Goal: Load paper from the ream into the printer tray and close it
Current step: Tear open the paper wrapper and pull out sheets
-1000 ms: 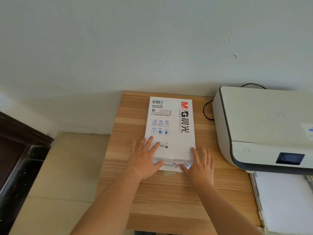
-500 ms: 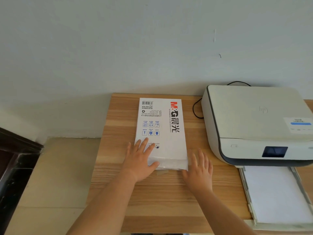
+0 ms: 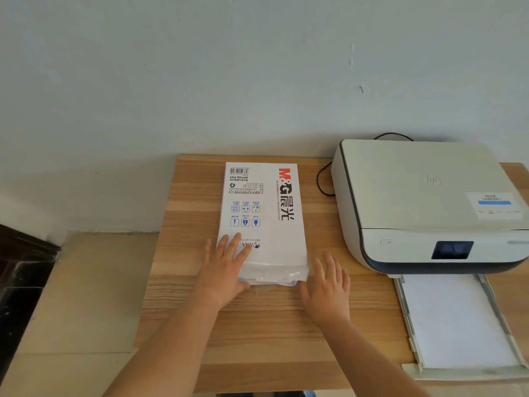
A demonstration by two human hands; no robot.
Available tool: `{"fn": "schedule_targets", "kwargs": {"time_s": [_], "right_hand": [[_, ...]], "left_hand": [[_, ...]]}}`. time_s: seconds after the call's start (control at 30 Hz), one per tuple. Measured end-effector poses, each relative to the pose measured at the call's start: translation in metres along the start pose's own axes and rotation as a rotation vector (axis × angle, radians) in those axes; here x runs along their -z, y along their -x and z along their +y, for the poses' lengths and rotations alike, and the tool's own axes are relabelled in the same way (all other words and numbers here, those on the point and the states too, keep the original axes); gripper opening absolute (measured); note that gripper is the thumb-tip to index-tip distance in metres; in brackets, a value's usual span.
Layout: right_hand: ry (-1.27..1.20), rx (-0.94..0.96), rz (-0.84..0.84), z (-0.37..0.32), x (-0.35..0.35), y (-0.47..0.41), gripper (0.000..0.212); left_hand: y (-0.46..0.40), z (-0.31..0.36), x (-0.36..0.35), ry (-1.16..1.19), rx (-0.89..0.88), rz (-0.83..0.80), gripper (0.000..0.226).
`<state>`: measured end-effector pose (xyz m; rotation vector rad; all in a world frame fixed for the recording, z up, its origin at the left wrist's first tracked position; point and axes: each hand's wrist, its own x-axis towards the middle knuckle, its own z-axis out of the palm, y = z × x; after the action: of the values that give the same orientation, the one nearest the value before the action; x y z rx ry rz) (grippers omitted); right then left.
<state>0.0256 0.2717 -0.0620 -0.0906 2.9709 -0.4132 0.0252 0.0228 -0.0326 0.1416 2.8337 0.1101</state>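
A white wrapped paper ream (image 3: 267, 216) with red and black print lies lengthwise on the wooden table (image 3: 272, 333), its near end torn and crumpled. My left hand (image 3: 226, 267) rests flat on the ream's near left corner, fingers spread. Beside the ream's near right corner, my right hand (image 3: 326, 285) lies flat on the table, fingers apart, holding nothing. To the right stands a white printer (image 3: 423, 202). Its paper tray (image 3: 455, 322) is pulled out toward me and white sheets lie in it.
A black cable (image 3: 323, 179) loops on the table between ream and printer. The wall runs right behind the table. Left of the table a beige floor shows, with dark furniture (image 3: 20, 282) at the far left edge.
The camera has swung right, bringing more of the printer and tray into view. My right hand has come off the ream's near end and now lies on the table beside it.
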Motion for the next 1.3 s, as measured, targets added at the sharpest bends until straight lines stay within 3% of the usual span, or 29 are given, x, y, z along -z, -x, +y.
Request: {"fn": "schedule_targets", "kwargs": {"time_s": [0.3,0.47,0.7,0.9,1.03,1.2,1.3], "right_hand": [[-0.041,0.009,-0.004,-0.007,0.009,-0.002,0.062],[-0.073,0.13,-0.025,-0.027,0.014,-0.011,0.064],[0.01,0.316,-0.073,-0.063,0.022,-0.033,0.079],[0.07,0.278,-0.08,-0.068,0.022,-0.039,0.099],[0.062,0.286,0.004,-0.068,0.021,-0.039,0.086],[-0.041,0.291,0.101,-0.071,0.028,-0.052,0.045],[-0.112,0.296,0.15,-0.069,0.029,-0.061,0.027]], "left_hand": [[-0.005,-0.004,0.014,-0.015,-0.153,0.208,0.06],[-0.015,-0.006,0.031,0.052,-0.171,0.289,0.037],[-0.035,0.003,0.054,0.041,-0.141,0.249,0.034],[-0.054,0.011,0.074,0.032,-0.125,0.167,0.034],[-0.063,0.011,0.079,0.036,-0.109,0.162,0.032],[-0.064,0.008,0.078,0.149,-0.103,0.167,0.027],[-0.054,0.002,0.073,0.311,-0.082,0.203,0.046]]}}
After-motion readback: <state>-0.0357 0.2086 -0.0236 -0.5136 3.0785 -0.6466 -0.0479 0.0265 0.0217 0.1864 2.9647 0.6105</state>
